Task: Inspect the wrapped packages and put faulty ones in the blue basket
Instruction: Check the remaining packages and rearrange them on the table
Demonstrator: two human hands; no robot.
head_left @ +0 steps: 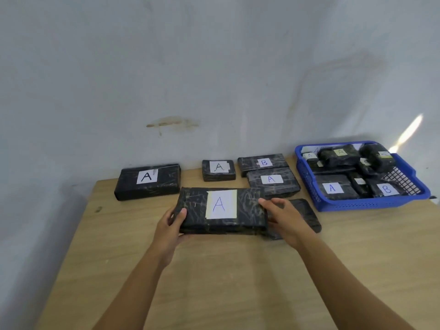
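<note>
Package (221, 210) marked A is gripped at mid-frame, long axis left to right, one short end clasped in each hand: left hand (170, 225), right hand (283, 219). Blue basket (362, 206) is seen at the right edge, nearer the right hand.

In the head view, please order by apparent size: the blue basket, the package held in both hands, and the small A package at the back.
1. blue basket
2. held package, though nearer the camera
3. small A package
</note>
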